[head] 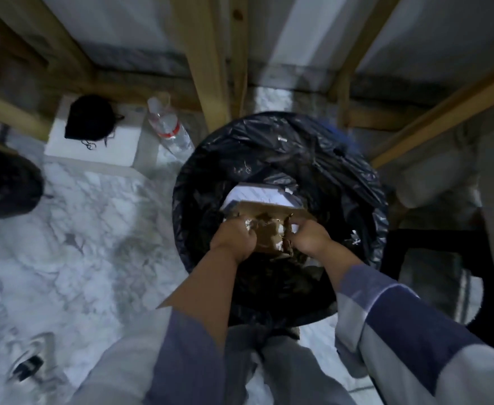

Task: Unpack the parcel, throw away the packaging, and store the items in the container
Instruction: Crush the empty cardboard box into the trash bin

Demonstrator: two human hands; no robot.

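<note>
Now, step in hand: disposal of the packaging — judged from torn cardboard held right over the bin mouth.
Left hand [235,238]: fist clenched on the left edge of the brown cardboard packaging [269,226], fingers curled into crumpled material.
Right hand [308,238]: likewise clamped on the right edge of the same piece, knuckles up; both hands close together, gripping one item between them.
Cardboard packaging: crumpled and ripped, with a whitish scrap of tape or label at the tear; held above the opening, not yet released.
Bin: round bin lined with a black bin bag [342,171], standing on the marble floor [64,229] beside a wooden table leg [207,68].
Already inside: white paper or a flat white box [257,195], lying just behind the cardboard — exact nature unclear.
Nearby: clear plastic bottle [169,130] with a red band, leaning near the bin; black pouch [89,118] on a white block, well apart.
Container and unpacked items: not in view.
Next move, as a judgement: push down or compress further, then open both fists so the piece drops inside the liner; afterwards, back to the items for storing.
Risk: a wide flap catching on the liner rim.
</note>
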